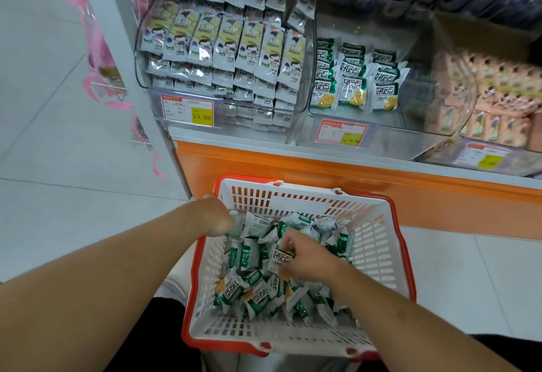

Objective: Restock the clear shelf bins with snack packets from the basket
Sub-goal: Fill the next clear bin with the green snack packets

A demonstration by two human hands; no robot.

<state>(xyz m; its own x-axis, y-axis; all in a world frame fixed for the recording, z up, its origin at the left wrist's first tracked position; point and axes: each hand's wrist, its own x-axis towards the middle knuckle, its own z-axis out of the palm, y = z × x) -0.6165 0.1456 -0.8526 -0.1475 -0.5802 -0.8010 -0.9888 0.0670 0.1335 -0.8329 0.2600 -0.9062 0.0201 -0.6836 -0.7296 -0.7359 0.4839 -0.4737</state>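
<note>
A white basket with a red rim (378,242) stands on the floor in front of the shelf, holding several green-and-white snack packets (255,292). My right hand (305,255) is inside the basket and grips one packet (282,258) with its label facing up. My left hand (215,216) reaches over the basket's left rim, its fingers curled on a packet (239,222) at the far left corner. Above, a clear shelf bin (410,99) holds a few rows of the same green packets (353,78) in its left part.
To the left a clear bin (140,49) is packed with yellow-and-white cartoon packets. A bin of pink packets (484,101) stands at the right. Price tags (187,112) hang below the bins. An orange shelf base (381,184) runs behind the basket. Grey floor tiles lie left.
</note>
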